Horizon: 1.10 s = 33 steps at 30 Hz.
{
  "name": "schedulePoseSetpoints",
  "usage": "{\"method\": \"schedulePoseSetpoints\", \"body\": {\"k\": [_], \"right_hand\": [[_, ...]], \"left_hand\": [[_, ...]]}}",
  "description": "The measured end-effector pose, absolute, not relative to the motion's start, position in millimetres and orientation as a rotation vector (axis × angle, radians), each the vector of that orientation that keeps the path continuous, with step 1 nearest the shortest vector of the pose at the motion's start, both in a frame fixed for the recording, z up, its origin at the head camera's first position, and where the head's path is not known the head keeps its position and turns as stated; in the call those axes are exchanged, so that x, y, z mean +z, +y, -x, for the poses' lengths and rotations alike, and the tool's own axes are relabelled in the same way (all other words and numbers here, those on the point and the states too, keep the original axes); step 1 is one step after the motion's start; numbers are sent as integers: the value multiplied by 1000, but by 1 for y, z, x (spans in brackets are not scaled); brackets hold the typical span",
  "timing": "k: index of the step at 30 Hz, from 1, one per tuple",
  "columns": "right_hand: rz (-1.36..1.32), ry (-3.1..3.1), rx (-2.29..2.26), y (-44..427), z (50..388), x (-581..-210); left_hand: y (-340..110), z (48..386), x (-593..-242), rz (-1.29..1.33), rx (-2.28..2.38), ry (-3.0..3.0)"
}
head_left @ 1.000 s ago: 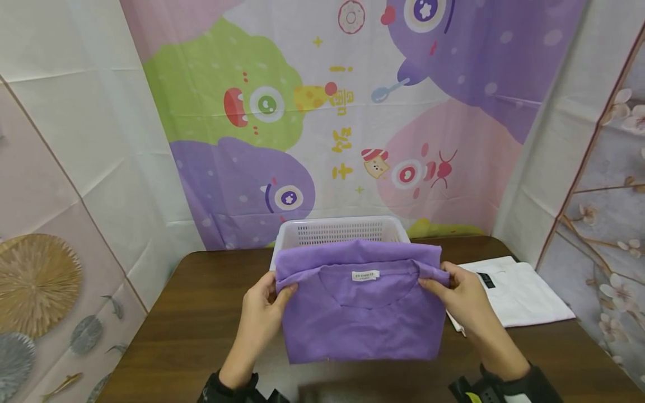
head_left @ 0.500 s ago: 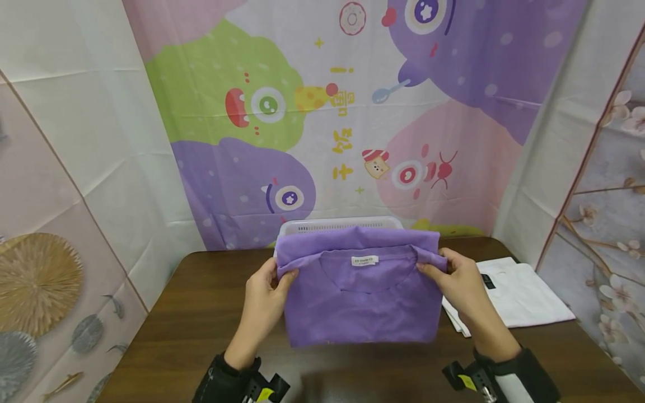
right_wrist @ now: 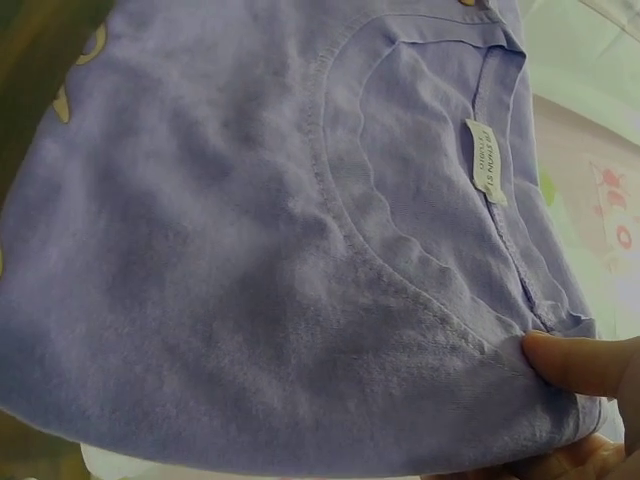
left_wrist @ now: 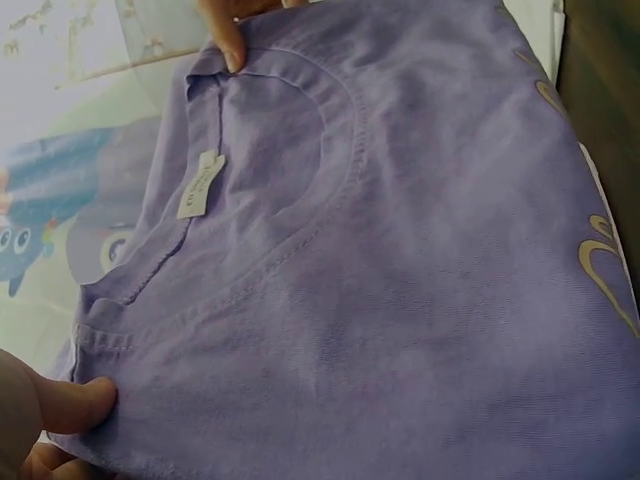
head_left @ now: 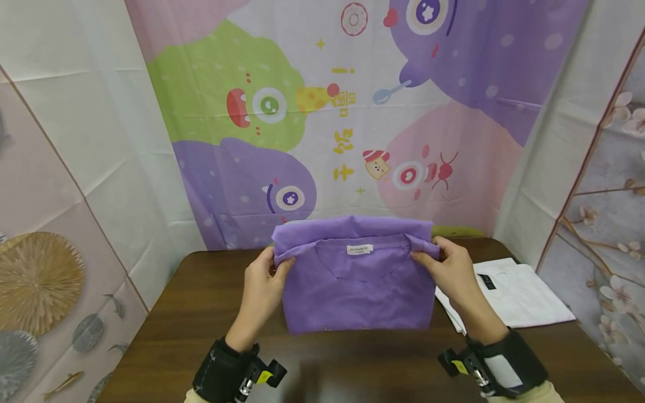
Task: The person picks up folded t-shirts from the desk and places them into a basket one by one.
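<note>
A folded purple T-shirt (head_left: 358, 302) hangs above the table, its neckline and white label facing me. My left hand (head_left: 263, 285) pinches its upper left corner, thumb in front and fingers behind. At the upper right corner my right hand (head_left: 453, 268) pinches the cloth the same way. In the left wrist view the shirt (left_wrist: 420, 260) fills most of the frame, with gold print along its lower edge. The right wrist view shows the right thumb (right_wrist: 575, 362) pressed on the cloth beside the collar. Behind the shirt, the white basket is almost wholly hidden.
A folded white shirt (head_left: 529, 294) with a black label lies on the right of the brown wooden table (head_left: 201, 313). A cartoon-printed curtain (head_left: 332, 123) hangs behind the table, with pale patterned cloths on both sides.
Both hands have carried the purple T-shirt upward and away from me, slightly left. It now covers nearly all of the white basket, which showed behind it before. The white shirt has stayed put.
</note>
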State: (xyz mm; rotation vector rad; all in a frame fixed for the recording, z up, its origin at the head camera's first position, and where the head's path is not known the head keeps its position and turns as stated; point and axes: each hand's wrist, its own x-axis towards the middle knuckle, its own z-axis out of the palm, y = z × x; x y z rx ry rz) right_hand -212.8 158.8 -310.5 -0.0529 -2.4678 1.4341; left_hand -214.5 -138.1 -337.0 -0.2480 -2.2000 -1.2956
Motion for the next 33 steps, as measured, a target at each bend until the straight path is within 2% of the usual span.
{"method": "schedulePoseSetpoints", "body": {"k": [33], "right_hand": [[-18,-2367,1211,151,267,-296]], "left_hand": [[-137,264,-310,214,-1187,-2192]]}}
